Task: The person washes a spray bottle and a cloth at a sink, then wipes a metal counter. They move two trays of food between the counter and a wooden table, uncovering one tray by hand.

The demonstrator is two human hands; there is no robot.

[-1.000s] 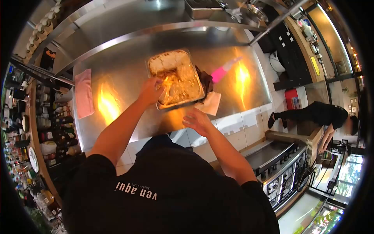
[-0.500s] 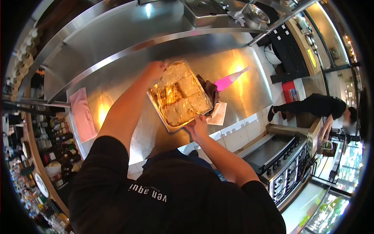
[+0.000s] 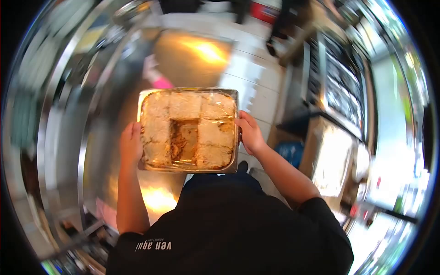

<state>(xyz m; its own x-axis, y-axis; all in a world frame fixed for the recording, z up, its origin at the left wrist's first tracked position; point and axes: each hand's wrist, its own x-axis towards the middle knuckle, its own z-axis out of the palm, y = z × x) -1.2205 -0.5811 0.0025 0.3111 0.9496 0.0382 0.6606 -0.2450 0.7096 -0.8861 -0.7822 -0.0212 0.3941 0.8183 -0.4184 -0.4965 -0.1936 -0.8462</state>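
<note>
A rectangular metal baking tray [image 3: 234, 130] is held up in front of my body, clear wrap stretched over it. Inside lies a pale-topped layered bake [image 3: 214, 130] cut into squares, with a gap near the middle where the filling and tray bottom show. My left hand [image 3: 131, 141] grips the tray's left edge, thumb at the rim. On the opposite edge my right hand [image 3: 250, 133] is closed around the rim, its fingers partly hidden beneath.
To the left is a steel worktable [image 3: 192, 50] with a pink object [image 3: 161, 82] and a pink cloth [image 3: 106, 211] on it. A stove [image 3: 337, 78] stands at the right, beyond the tiled floor [image 3: 261, 87]. Another person's dark-clothed leg [image 3: 280, 27] shows at the top.
The tray has been lifted off the worktable and straightened, now between both hands. My view and body have turned to the right, toward the floor and stove side.
</note>
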